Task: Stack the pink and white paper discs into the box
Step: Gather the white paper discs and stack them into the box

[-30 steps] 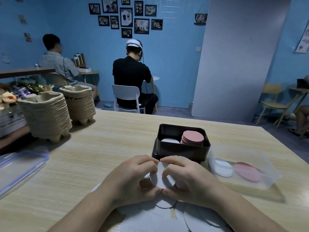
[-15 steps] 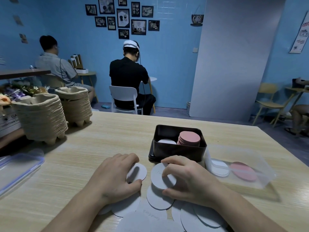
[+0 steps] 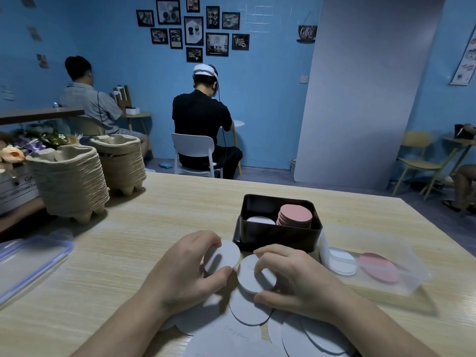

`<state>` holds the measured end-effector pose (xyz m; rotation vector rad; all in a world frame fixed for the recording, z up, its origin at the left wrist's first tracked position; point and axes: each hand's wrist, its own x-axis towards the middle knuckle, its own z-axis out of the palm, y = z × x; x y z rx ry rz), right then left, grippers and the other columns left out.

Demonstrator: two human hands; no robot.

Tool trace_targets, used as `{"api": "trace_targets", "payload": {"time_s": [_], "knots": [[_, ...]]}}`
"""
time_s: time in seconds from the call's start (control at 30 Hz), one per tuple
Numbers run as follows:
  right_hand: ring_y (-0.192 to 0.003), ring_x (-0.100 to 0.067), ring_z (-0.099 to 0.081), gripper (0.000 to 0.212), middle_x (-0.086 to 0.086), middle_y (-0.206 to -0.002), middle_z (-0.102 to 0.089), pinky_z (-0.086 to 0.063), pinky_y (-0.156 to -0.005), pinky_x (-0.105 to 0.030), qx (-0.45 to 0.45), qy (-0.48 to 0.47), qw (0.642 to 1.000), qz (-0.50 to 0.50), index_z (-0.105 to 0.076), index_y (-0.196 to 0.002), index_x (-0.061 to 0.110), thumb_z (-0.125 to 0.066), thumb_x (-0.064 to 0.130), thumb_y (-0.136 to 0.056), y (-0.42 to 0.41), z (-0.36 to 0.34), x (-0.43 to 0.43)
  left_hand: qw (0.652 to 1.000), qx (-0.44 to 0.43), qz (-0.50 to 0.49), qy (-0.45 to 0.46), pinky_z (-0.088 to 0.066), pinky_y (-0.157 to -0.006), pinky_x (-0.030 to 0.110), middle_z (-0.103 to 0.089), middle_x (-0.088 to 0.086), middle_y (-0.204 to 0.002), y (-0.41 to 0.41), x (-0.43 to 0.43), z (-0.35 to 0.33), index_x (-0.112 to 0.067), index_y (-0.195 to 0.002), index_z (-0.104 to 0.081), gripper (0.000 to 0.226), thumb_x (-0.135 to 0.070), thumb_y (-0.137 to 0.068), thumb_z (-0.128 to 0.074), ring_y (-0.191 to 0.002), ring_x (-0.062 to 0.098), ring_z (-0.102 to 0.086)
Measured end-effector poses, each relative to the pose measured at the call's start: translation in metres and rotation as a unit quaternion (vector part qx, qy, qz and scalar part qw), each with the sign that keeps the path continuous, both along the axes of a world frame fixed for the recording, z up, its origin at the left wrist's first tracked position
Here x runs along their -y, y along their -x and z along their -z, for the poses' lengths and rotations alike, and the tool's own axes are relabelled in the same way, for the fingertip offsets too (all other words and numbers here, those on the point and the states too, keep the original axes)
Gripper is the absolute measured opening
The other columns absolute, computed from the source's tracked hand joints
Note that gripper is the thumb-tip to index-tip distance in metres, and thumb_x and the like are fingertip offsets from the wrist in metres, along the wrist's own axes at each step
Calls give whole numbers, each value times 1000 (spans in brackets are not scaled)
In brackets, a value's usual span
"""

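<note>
Two thin round discs [image 3: 224, 255]: left hand [image 3: 185, 273], right hand [image 3: 298, 282] pinching.

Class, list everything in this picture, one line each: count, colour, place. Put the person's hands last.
table: one, light wood, foreground
box: one, black, on table beyond hands
pink discs: one stack, pink, box's right side
boxed white discs: count hidden, white, box's left side
loose white discs: several, white, on table beneath hands
clear tray: one, transparent, right of box; spare white disc and spare pink disc show through
clear lid: one, blue-rimmed, table's left edge
pulp tray stacks: two, tan, table's far left
seated people: two, backs turned, by blue wall
left hand: one, grips left disc, white
right hand: one, grips right disc, white
</note>
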<state>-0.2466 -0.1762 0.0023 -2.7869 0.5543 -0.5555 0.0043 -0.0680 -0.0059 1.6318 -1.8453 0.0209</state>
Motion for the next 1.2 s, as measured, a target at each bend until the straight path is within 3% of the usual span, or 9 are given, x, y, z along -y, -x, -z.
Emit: {"api": "trace_targets", "payload": {"time_s": [0.1, 0.23, 0.47, 0.6, 0.73, 0.83, 1.0, 1.2], "knots": [[-116, -5, -56, 45, 15, -128, -59, -49, -93, -28, 13, -6, 1000, -1, -51, -121, 35, -72, 57, -87, -2, -1, -1, 1000, 13, 26, 2, -50, -82, 29, -60, -20, -102, 2, 2, 2, -30, -110, -57, 37, -56, -86, -66, -98, 5, -58], [-129, 2, -50, 53, 19, -141, -53, -44, -104, -20, 24, -1, 999, -22, -51, -137, 36, -73, 53, -91, -4, 3, -1, 998, 43, 44, -7, -50, -82, 30, -58, -19, -105, 4, 2, 4, -31, -113, -55, 40, -61, -89, -62, -99, 5, -56], [-125, -6, -51, 26, 14, -138, -48, -47, -100, -28, 24, 14, 999, -46, -58, -119, 33, -67, 46, -98, -8, 3, -3, 994, 79, 59, 53, -57, -78, 35, -67, -7, -114, 15, 7, 6, -28, -112, -52, 41, -58, -88, -65, -104, 14, -62], [-130, -5, -49, 23, 10, -144, -48, -47, -102, -29, 34, 17, 999, -35, -60, -113, 31, -65, 49, -98, -9, 6, -3, 993, 77, 71, 58, -57, -88, 30, -66, -4, -131, 16, 6, 5, -31, -106, -46, 39, -60, -87, -65, -119, 13, -61], [-131, -6, -50, 21, 9, -144, -48, -47, -102, -28, 56, 14, 998, -33, -61, -109, 29, -68, 45, -98, -7, 5, -3, 994, 58, 73, 50, -54, -86, 25, -65, -12, -122, 9, 4, 8, -30, -120, -53, 49, -63, -86, -67, -109, 5, -60], [-132, -6, -50, 21, 8, -144, -49, -46, -102, -25, 63, 12, 997, -31, -61, -108, 30, -68, 46, -97, -6, 4, -3, 995, 38, 84, 41, -55, -84, 29, -65, -16, -117, 4, 7, 12, -27, -127, -58, 53, -59, -87, -71, -105, 3, -61], [-136, -4, -47, 22, 7, -146, -50, -42, -102, -17, 61, 7, 998, -33, -59, -100, 27, -68, 46, -96, -8, 3, -4, 991, 48, 107, 60, -56, -88, 25, -69, -9, -128, 6, 10, 15, -33, -122, -50, 49, -54, -85, -76, -111, 7, -65], [-140, -10, -46, 33, 1, -150, -52, -31, -105, -6, 54, 12, 998, -29, -59, -111, 27, -67, 54, -94, -8, 6, -3, 989, 50, 129, 54, -55, -93, 26, -68, -9, -129, 5, 12, 15, -30, -116, -59, 42, -53, -86, -78, -128, 4, -60]]}}
